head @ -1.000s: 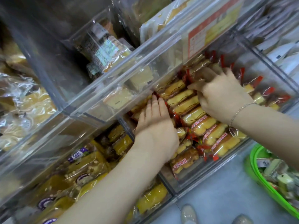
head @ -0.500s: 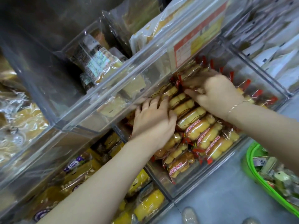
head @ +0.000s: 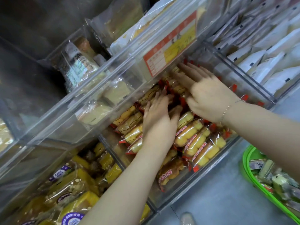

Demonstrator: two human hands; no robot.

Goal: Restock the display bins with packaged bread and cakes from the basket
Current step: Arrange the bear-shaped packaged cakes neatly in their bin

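Pressing flat is the job here — both hands lie spread-fingered on the packaged cakes (head: pixel 191 133) inside the clear bin (head: pixel 253 82), the left hand (head: pixel 158 117) beside the right hand (head: pixel 209 98), neither grip pinching anything. To do it well, I'd judge, keep the palms low and nudge the packs toward the back so the rows sit even. Just above the right fingertips (head: pixel 183 67) hangs the upper bin's front edge with its price label (head: pixel 168 46) — little headroom there. Open room lies behind the wrists, over the floor, where the green basket (head: pixel 250 168) waits with more stock.
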